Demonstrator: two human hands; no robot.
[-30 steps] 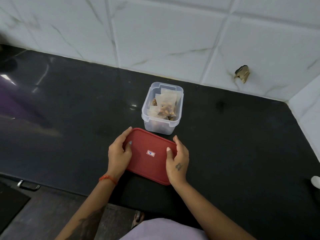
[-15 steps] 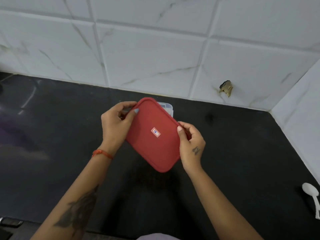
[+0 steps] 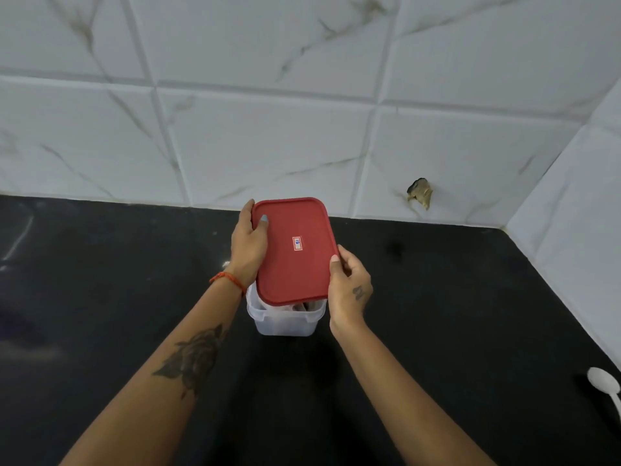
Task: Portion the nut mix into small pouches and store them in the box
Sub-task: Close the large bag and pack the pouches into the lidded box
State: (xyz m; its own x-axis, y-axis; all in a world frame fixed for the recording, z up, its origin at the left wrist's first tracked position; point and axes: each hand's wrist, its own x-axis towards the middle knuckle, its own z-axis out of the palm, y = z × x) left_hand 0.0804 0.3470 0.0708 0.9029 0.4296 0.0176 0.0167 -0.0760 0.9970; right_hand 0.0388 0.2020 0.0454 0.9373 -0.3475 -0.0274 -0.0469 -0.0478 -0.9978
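Observation:
A red rectangular lid (image 3: pixel 294 250) with a small sticker hangs tilted just above the clear plastic box (image 3: pixel 285 319), whose near end shows under it. My left hand (image 3: pixel 248 245) grips the lid's far left corner, thumb on top. My right hand (image 3: pixel 349 287) holds its near right edge. The pouches inside the box are almost wholly hidden by the lid; only a pale sliver shows at the near rim.
The box stands on a black stone counter (image 3: pixel 453 314) close to the white marble-tile wall (image 3: pixel 268 136). A second tiled wall closes the right side. A white plastic spoon (image 3: pixel 606 386) lies at the counter's far right edge.
Both hands lifted the red lid from the counter in front of the box, turned it, and carried it over the box, which it now mostly covers.

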